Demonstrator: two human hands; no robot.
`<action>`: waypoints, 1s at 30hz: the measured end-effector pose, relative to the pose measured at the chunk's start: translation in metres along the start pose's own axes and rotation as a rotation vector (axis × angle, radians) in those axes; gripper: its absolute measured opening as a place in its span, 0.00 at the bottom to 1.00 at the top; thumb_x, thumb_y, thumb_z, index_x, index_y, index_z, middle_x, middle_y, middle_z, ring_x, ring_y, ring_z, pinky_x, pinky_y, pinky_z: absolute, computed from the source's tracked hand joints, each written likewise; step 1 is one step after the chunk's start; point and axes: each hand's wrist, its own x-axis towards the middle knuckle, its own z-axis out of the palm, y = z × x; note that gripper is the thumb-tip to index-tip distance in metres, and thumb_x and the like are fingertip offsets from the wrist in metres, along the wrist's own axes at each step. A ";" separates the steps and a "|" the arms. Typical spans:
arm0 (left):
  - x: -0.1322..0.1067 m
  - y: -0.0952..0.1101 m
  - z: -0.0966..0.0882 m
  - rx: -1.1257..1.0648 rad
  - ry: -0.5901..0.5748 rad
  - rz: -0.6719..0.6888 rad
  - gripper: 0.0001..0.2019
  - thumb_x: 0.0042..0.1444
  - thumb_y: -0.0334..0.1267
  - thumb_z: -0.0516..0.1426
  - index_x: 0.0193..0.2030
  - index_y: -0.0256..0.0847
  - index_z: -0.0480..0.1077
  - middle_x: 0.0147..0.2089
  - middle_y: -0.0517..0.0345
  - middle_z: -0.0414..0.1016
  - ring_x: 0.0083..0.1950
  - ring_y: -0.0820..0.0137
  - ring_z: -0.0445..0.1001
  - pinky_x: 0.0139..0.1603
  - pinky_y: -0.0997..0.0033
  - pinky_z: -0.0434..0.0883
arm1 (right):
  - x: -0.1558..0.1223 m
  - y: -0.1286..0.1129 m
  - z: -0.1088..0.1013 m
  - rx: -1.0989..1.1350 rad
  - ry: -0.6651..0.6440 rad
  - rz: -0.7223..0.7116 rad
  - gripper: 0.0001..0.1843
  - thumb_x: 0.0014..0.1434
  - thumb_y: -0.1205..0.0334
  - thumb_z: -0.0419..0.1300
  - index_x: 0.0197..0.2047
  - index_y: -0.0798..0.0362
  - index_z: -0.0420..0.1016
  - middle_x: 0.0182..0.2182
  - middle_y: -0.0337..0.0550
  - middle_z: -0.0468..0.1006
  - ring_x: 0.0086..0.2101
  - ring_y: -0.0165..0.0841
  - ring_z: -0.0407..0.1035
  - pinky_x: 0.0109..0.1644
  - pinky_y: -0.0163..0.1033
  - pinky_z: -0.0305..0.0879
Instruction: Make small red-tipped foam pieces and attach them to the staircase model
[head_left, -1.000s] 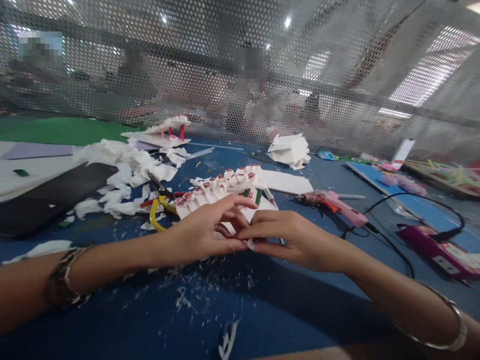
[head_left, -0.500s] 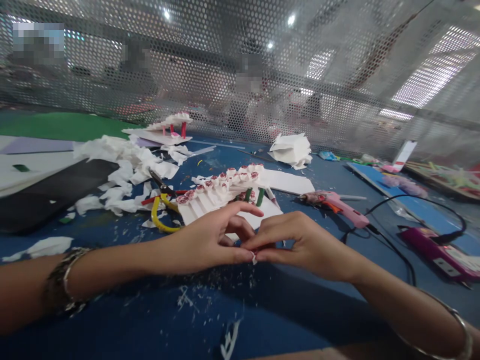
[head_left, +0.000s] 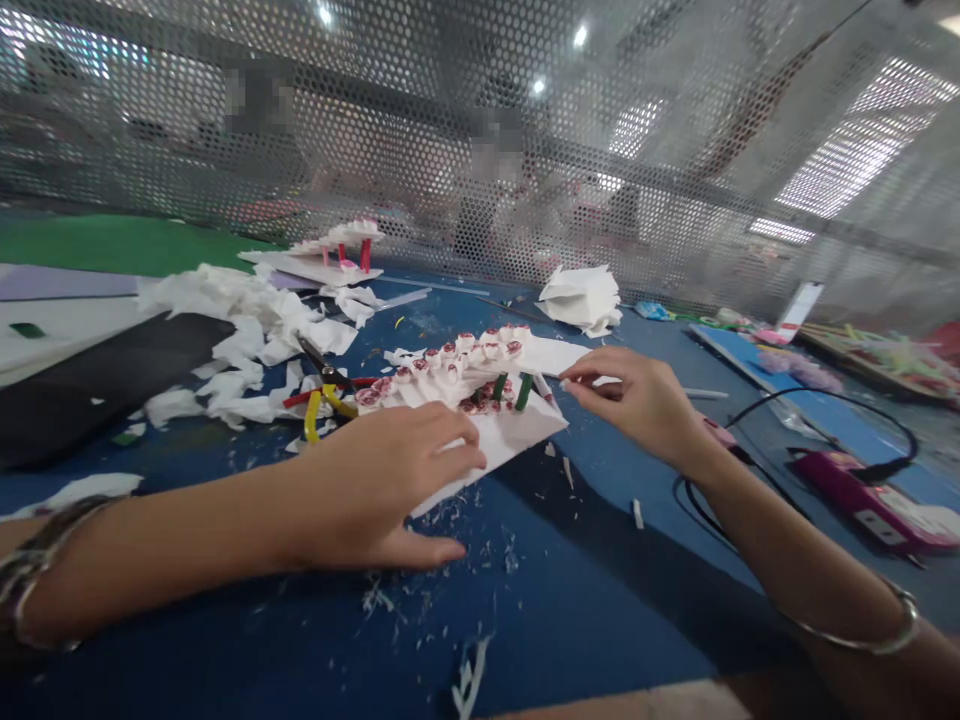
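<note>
The left hand (head_left: pixel 401 485), splayed and unclenched, is near the miniature paper staircase (head_left: pixel 469 365); the right hand (head_left: pixel 637 400) pinches a white scrap (head_left: pixel 565 384).

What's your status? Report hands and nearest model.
Left hand open before green-posted model. Right hand pinching small white piece. White scraps litter blue table.

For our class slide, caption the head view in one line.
Left hand open near a white craft model; right hand pinching a white scrap.
</note>
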 end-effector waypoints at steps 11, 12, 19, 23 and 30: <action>-0.012 -0.017 0.024 0.375 0.038 0.195 0.17 0.58 0.31 0.42 0.49 0.27 0.65 0.47 0.38 0.71 0.45 0.58 0.71 0.39 0.60 0.70 | 0.008 0.006 0.025 0.026 -0.098 0.121 0.09 0.47 0.67 0.54 0.30 0.56 0.74 0.28 0.44 0.77 0.30 0.31 0.70 0.36 0.38 0.68; -0.014 -0.018 0.025 0.365 0.049 0.212 0.17 0.58 0.30 0.41 0.49 0.28 0.65 0.47 0.39 0.71 0.46 0.58 0.71 0.40 0.60 0.70 | 0.008 0.006 0.026 0.044 -0.112 0.129 0.09 0.47 0.67 0.53 0.30 0.56 0.74 0.29 0.44 0.77 0.30 0.31 0.70 0.36 0.38 0.68; -0.031 -0.022 0.026 0.150 0.078 0.095 0.17 0.57 0.30 0.45 0.52 0.35 0.64 0.49 0.46 0.70 0.51 0.62 0.67 0.49 0.61 0.66 | 0.009 -0.002 0.034 0.172 -0.253 0.175 0.11 0.44 0.70 0.54 0.30 0.58 0.76 0.28 0.44 0.78 0.29 0.32 0.71 0.35 0.37 0.68; -0.033 -0.026 0.026 0.075 0.061 0.092 0.17 0.57 0.32 0.46 0.52 0.37 0.64 0.49 0.47 0.70 0.52 0.64 0.66 0.51 0.63 0.64 | 0.008 -0.002 0.034 0.186 -0.263 0.198 0.08 0.43 0.70 0.56 0.25 0.57 0.77 0.22 0.43 0.78 0.25 0.31 0.70 0.29 0.35 0.67; -0.035 -0.026 0.028 0.102 0.119 0.108 0.16 0.58 0.32 0.45 0.51 0.37 0.65 0.50 0.50 0.70 0.53 0.67 0.65 0.55 0.67 0.61 | 0.005 -0.003 0.035 0.326 -0.318 0.261 0.06 0.41 0.68 0.58 0.24 0.57 0.76 0.22 0.39 0.77 0.23 0.28 0.67 0.29 0.34 0.65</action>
